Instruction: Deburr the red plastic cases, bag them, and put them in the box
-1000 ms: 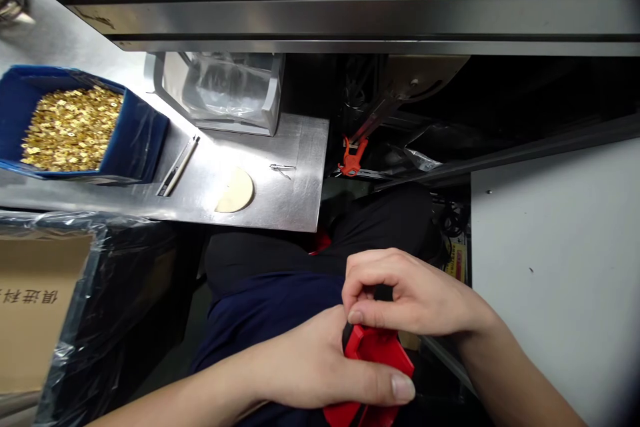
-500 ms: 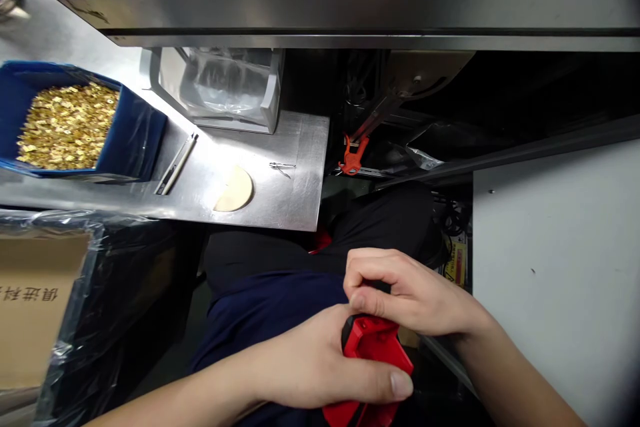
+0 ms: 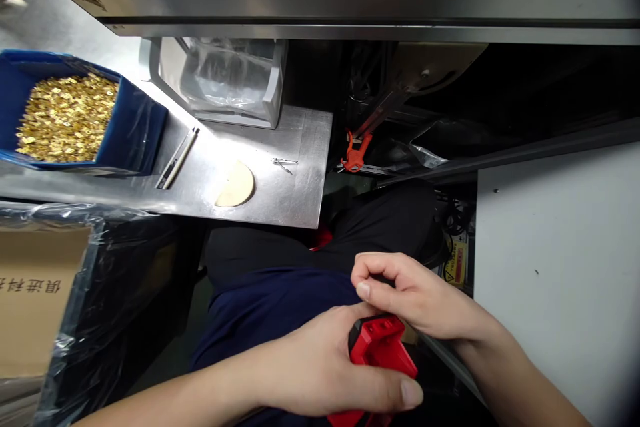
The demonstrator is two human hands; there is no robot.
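A red plastic part (image 3: pixel 383 347) with a black edge is held over my lap by my left hand (image 3: pixel 325 363), whose thumb lies across it. Close above the part, my right hand (image 3: pixel 407 290) is closed, thumb against curled fingers; what it pinches, if anything, is hidden. On the metal table lie a half-round cream disc (image 3: pixel 237 185), a small thin metal tool (image 3: pixel 284 162) and a slim cutter-like tool (image 3: pixel 177 158).
A blue bin (image 3: pixel 143 127) of small golden parts and a grey bin (image 3: pixel 273 90) with clear plastic bags stand at left. A thick metal beam (image 3: pixel 320 0) crosses the top. An orange clamp (image 3: pixel 356 151) hangs mid-view. A white panel (image 3: pixel 560 267) is at right.
My left hand and the red part have shifted slightly right. My right hand has moved a little right too, its thumb drawn back from the part's upper edge. The view has shifted slightly.
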